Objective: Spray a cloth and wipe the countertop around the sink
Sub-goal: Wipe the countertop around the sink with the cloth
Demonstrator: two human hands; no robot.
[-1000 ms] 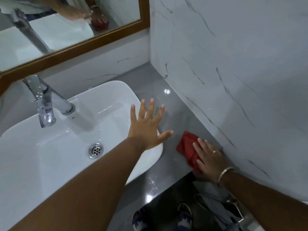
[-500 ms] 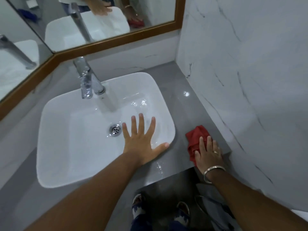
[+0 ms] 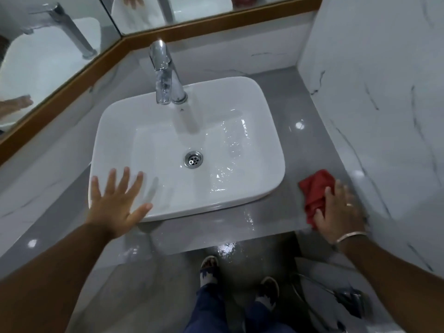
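Observation:
A white rectangular sink (image 3: 262, 131) sits on a glossy grey countertop (image 3: 300, 145). A crumpled red cloth (image 3: 316, 191) lies on the countertop to the right of the sink, near the front edge. My right hand (image 3: 338, 210) presses flat on the near part of the cloth, fingers extended. My left hand (image 3: 117, 205) is spread open over the sink's front left corner and holds nothing. Water glistens inside the basin and on the counter in front of it. No spray bottle is in view.
A chrome tap (image 3: 165, 73) stands at the back of the sink. A wood-framed mirror (image 3: 216, 20) runs along the back and left walls. A marble wall (image 3: 384, 104) bounds the counter on the right. My feet (image 3: 240, 284) and a metal fitting (image 3: 346, 299) show below.
My left hand has swept from the sink's right front edge across to its front left corner. The right hand stays pressed on the red cloth. The view has shifted left, showing the whole sink.

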